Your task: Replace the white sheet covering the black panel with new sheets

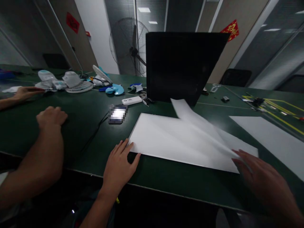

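Note:
A stack of white paper (161, 136) lies on the green table in front of me. My right hand (258, 171), a little blurred, pinches the right edge of a top sheet (199, 122). That sheet is lifted and bent, its far corner raised off the stack. At the stack's near left corner rests my left hand (122, 160), fingers apart, with the fingertips touching the paper's edge. Another white sheet (270, 133) lies flat to the right of the stack.
A black upright panel (180, 66) stands behind the stack. A lit phone (117, 114) with a cable and a white box-like device (131, 100) lie left of it. Fan parts (79, 87) are farther left. A co-worker's fist (51, 117) rests nearby; another person's hand (27, 93) is beyond.

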Motion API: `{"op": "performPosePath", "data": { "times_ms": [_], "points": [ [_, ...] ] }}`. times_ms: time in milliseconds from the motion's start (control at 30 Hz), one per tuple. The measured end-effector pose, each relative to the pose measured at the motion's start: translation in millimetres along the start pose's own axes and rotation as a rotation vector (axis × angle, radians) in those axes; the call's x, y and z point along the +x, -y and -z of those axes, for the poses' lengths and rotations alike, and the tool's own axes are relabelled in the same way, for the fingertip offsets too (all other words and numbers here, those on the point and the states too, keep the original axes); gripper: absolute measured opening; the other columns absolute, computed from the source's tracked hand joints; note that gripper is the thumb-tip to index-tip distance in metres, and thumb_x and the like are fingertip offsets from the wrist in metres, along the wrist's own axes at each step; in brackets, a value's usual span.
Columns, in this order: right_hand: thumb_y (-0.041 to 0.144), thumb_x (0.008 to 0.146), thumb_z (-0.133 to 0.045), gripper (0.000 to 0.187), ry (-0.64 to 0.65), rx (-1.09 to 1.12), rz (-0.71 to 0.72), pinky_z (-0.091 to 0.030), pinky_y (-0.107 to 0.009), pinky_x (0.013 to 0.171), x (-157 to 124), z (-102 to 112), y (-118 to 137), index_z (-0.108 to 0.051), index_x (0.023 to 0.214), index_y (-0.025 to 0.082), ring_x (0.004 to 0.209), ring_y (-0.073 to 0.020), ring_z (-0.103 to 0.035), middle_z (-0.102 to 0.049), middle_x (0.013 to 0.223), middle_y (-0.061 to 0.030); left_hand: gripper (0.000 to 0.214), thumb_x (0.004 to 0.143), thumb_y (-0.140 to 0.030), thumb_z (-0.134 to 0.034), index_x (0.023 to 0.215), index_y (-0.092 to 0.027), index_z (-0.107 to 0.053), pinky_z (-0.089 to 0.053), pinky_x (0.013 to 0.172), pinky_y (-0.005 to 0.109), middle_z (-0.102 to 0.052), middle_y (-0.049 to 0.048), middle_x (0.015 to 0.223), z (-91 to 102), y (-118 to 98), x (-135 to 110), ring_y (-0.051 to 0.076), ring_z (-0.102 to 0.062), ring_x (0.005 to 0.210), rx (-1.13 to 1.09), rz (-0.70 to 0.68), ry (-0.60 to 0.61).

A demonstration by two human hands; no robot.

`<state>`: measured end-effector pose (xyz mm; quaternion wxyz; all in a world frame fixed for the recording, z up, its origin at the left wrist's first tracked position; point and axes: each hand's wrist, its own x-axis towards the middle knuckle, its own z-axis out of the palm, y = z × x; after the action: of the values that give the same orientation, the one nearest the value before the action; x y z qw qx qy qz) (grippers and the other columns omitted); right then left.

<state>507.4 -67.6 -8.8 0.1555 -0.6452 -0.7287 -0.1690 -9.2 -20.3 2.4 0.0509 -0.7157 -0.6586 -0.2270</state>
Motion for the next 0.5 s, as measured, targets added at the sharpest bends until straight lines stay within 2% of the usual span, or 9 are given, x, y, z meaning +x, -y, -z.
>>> {"op": "performPosePath", "data": {
  "times_ms": [100,200,333,400,500],
  "points": [
    [0.050,0.104,-0.044,0.050,0.091,0.091,0.193,-0.050,-0.060,0.113,23,4,49,-0.063,0.145,0.028,0.139,-0.0335,-0.056,-0.061,0.150,-0.0080,0.055,0.096,-0.049,-0.058,0.136,-0.013,-0.067,-0.041,0.122,0.052,-0.059,0.0162,0.153,-3.1,2,1,0.035,-0.054,0.143,-0.002,-0.001,0.001],
    [0.051,0.102,-0.052,0.055,0.211,0.183,0.310,-0.045,-0.060,0.118,32,2,72,-0.051,0.155,0.036,0.147,-0.0295,-0.049,-0.051,0.160,-0.0025,0.062,0.094,-0.049,-0.058,0.142,-0.009,-0.061,-0.040,0.122,0.052,-0.060,0.0190,0.152,-4.9,3,1,0.036,-0.053,0.143,0.001,0.009,0.007],
    [0.048,0.102,-0.055,0.060,0.238,0.227,0.311,-0.038,-0.060,0.123,31,0,80,-0.043,0.161,0.038,0.152,-0.0281,-0.041,-0.041,0.166,-0.0019,0.068,0.092,-0.049,-0.060,0.145,-0.007,-0.056,-0.039,0.122,0.051,-0.064,0.0219,0.145,-2.9,2,1,0.038,-0.054,0.143,-0.015,0.018,0.014],
    [0.047,0.103,-0.053,0.060,0.233,0.221,0.301,-0.037,-0.060,0.124,30,1,80,-0.042,0.161,0.037,0.152,-0.0279,-0.040,-0.041,0.166,-0.0024,0.073,0.092,-0.051,-0.060,0.150,-0.007,-0.050,-0.041,0.121,0.052,-0.061,0.0225,0.149,-0.5,-1,1,0.039,-0.055,0.141,-0.036,0.049,0.012],
    [0.050,0.103,-0.051,0.063,0.251,0.201,0.291,-0.035,-0.061,0.124,31,2,79,-0.038,0.163,0.035,0.153,-0.0285,-0.038,-0.037,0.168,-0.0031,0.093,0.092,-0.054,-0.062,0.163,-0.007,-0.026,-0.048,0.115,0.052,-0.057,0.0228,0.152,3.3,-5,1,0.039,-0.060,0.135,-0.094,0.144,-0.007]
  ]
}}
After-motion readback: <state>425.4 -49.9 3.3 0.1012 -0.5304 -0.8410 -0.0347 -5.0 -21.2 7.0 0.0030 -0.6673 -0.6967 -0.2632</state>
